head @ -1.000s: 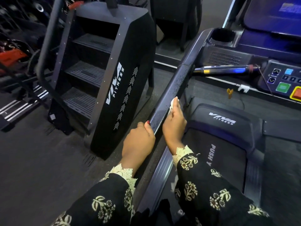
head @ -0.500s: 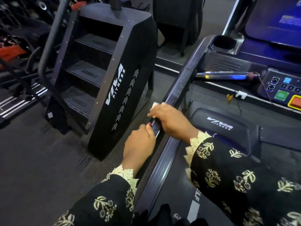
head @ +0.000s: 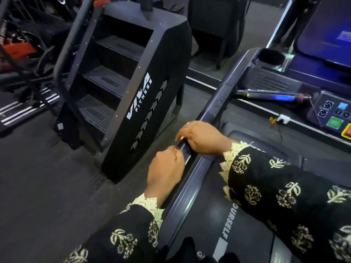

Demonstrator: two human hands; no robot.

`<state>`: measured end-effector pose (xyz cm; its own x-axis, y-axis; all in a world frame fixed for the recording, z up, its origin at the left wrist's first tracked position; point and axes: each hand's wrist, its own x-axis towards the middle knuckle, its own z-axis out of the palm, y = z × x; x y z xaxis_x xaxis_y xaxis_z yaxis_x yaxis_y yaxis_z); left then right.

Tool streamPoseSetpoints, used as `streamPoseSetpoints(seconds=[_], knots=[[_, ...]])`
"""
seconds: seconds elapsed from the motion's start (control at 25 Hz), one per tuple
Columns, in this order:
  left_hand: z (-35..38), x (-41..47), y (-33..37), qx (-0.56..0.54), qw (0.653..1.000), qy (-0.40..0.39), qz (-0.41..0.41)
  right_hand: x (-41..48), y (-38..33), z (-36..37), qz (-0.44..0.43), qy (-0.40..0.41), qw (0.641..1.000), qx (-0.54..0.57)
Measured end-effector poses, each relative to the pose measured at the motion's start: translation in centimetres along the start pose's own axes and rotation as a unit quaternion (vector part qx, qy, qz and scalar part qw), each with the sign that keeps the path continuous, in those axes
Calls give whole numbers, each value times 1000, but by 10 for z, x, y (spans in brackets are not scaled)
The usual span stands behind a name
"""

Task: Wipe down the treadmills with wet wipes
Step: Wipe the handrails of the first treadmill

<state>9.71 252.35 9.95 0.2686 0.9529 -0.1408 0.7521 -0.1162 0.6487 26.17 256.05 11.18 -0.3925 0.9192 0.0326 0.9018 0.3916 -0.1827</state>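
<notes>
Gym floor, branded stair climber [head: 133,95], treadmill [head: 247,215] with console [head: 334,112], dark matting

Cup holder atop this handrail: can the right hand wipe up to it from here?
Probably yes. The right hand grips the handrail, which runs bare from there up to the cup holder. The left hand holds the rail lower down, out of the way.

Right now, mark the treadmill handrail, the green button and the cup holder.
handrail [head: 216,106], head view, bare textured stretch above the hands.
green button [head: 334,122], head view, centre of its face.
cup holder [head: 272,58], head view, dark inner wall.
</notes>
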Motion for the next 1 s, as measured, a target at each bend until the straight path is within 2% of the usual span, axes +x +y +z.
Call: streamPoseSetpoints(seconds=[0.08, 0.16, 0.24, 0.36, 0.48, 0.52, 0.6, 0.72, 0.8, 0.88, 0.92, 1.0], knots=[[-2, -1, -2, -20, 1000, 10, -3, 2, -2, -9, -32, -55, 998, 13], [-4, -3, -2, -44, 999, 25, -2, 19, 8, -22, 37, -90, 994, -47], [-5, -4, -2, -75, 996, 45, -7, 46, 10, -29, 123, -179, 969, -120], [-9, -5, -6, -119, 990, 73, -34, 71, -12, -12, 152, -300, 935, -110], [-11, -4, -9, -162, 981, 80, -69, 67, -18, -2, 235, -258, 937, 15], [-10, -3, -9, -175, 978, 85, -77, 65, -22, -3, 232, -256, 937, 54], [-9, -1, -12, -203, 970, 94, -97, 73, -23, -9, 193, -302, 931, 70], [-11, 1, -9, -206, 968, 66, -125, 82, -23, -17, 133, -399, 907, -31], [-13, 3, -9, -223, 962, 49, -151, 79, -27, -19, 101, -379, 912, -121], [-9, 10, -14, -277, 943, 34, -179, 60, -38, -20, 45, -311, 941, -123], [-8, 13, -14, -314, 929, 25, -194, 47, -44, -19, 25, -266, 960, -90], [-5, 19, -17, -389, 895, 15, -219, 15, -54, -19, -16, -154, 987, 47]])
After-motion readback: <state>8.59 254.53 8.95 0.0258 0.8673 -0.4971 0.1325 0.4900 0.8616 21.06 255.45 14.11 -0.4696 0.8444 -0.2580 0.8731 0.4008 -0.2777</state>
